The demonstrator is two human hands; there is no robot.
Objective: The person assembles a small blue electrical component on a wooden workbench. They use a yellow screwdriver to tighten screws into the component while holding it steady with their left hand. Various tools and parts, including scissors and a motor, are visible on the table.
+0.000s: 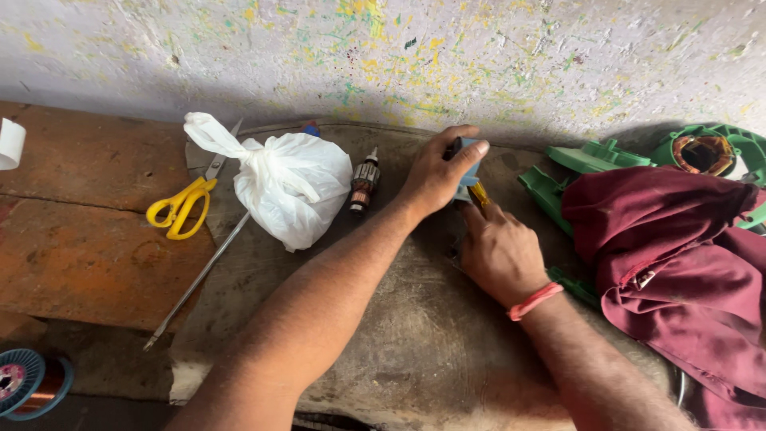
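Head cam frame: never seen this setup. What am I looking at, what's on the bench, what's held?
There is no machine here: a person works with bare hands, and the one camera sits on their head, looking down at a worn bench against a paint-speckled wall.

The left hand grips a small blue-grey part from above. The right hand, with a red band on the wrist, holds a yellow-handled tool against that part; its tip is hidden.

Also on the bench: yellow scissors, a knotted white bag, a motor armature, a long metal rod, a maroon cloth, green plastic housings, and a copper wire spool at lower left.
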